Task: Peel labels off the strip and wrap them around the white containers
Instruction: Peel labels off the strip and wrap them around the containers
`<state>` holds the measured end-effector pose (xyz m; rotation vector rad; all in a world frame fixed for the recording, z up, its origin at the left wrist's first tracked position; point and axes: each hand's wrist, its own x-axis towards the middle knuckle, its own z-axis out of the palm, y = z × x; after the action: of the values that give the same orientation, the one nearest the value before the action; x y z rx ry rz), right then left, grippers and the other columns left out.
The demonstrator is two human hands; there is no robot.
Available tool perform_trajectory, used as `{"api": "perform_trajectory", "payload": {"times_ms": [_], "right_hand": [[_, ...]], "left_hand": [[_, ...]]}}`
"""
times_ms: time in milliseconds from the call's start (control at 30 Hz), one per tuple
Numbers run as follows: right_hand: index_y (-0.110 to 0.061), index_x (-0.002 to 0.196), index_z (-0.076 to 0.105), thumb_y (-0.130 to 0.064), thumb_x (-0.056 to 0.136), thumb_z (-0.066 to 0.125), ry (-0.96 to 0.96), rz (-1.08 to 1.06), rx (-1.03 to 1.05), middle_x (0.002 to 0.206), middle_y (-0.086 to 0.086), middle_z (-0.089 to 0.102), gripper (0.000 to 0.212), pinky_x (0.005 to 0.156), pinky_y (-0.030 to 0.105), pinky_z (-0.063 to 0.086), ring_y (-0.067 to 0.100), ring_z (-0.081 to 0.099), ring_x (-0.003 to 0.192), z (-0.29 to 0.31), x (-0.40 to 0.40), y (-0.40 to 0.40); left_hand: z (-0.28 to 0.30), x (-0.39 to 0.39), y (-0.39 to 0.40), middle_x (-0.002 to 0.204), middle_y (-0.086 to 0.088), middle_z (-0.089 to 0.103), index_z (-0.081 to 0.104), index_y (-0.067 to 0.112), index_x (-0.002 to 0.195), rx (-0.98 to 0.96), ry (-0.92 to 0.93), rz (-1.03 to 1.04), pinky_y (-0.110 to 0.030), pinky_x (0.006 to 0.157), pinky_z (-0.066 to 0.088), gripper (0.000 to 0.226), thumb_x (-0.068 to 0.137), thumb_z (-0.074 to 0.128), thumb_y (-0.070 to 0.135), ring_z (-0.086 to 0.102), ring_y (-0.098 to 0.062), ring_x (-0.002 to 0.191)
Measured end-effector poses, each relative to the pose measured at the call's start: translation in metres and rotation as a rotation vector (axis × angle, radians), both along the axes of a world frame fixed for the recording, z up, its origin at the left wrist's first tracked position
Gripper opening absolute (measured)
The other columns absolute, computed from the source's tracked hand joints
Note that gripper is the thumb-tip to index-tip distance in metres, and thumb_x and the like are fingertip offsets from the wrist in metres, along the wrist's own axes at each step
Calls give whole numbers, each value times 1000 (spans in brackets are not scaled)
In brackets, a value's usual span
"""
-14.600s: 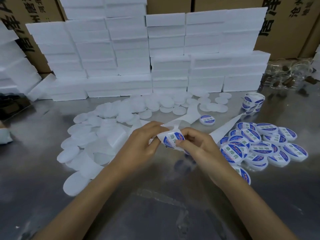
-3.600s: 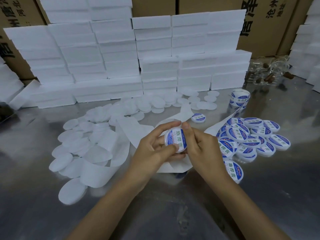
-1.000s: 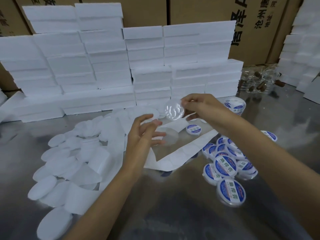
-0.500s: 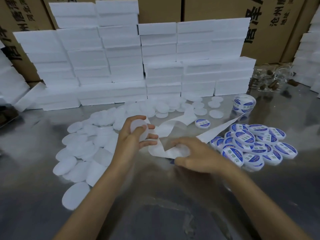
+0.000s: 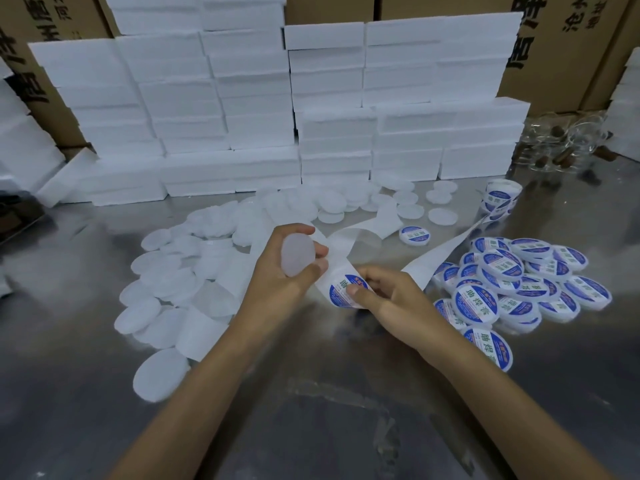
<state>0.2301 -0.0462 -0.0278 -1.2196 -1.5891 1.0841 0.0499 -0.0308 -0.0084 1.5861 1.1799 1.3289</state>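
My left hand (image 5: 277, 275) grips a plain white round container (image 5: 297, 253) with the fingers curled round its edge. Just to its right, my right hand (image 5: 388, 299) pinches a round blue and white label (image 5: 343, 293) on the white backing strip (image 5: 429, 256), thumb pressed on the label. The strip runs back right to a label roll (image 5: 498, 197). A heap of plain white containers (image 5: 214, 258) lies to the left. Several labelled containers (image 5: 512, 285) are piled to the right.
Stacks of white foam boxes (image 5: 277, 109) wall the back of the metal table (image 5: 329, 410), with cardboard cartons (image 5: 561, 46) behind. Clear plastic items (image 5: 568, 147) lie at the back right. One labelled container (image 5: 415, 234) sits alone behind the strip.
My right hand has turned up from lying flat on the strip and now pinches a label. My left hand keeps hold of the plain container in about the same place.
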Motion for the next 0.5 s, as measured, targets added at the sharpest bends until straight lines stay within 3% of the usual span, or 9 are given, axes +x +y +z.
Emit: {"api": "perform_trajectory", "payload": {"times_ms": [100,167,300,400,500], "right_hand": [[-20,99,72,-5,95,56,42,28,-15,92,-9,76,22,65,13,52,1,70,83,6,-2,-6],[-15,100,73,-3,93,58,8,9,40,94,-7,76,21,74,17,54,5,69,88,6,-2,-7],[-21,96,68,-6,90,67,43,-90,139,89,-9,74,16,70,14,52,4,70,86,3,-4,-8],[-33,110,61,-11,90,69,6,-99,197,91,-14,73,30,67,12,51,0,69,90,3,-5,-11],[-37,114,69,-14,93,66,-125,-88,275,100,-28,70,31,68,8,50,-8,65,93,3,-5,-13]], "left_hand": [[0,3,-5,103,-4,73,55,17,123,-78,-113,-23,-24,70,60,40,90,70,0,72,-10,92],[-2,5,-7,100,-2,74,56,17,121,-96,-135,-13,-20,65,58,40,88,70,-2,72,-7,86],[-9,7,-5,96,3,75,57,25,114,-93,-18,26,-23,80,59,39,87,72,2,70,-12,94],[-13,8,-3,100,-1,74,55,26,112,-112,20,26,-25,81,59,42,85,72,-1,70,-16,97],[-16,6,-1,102,-1,73,57,23,115,-114,27,19,-24,82,58,43,84,72,-2,68,-17,101]]}}
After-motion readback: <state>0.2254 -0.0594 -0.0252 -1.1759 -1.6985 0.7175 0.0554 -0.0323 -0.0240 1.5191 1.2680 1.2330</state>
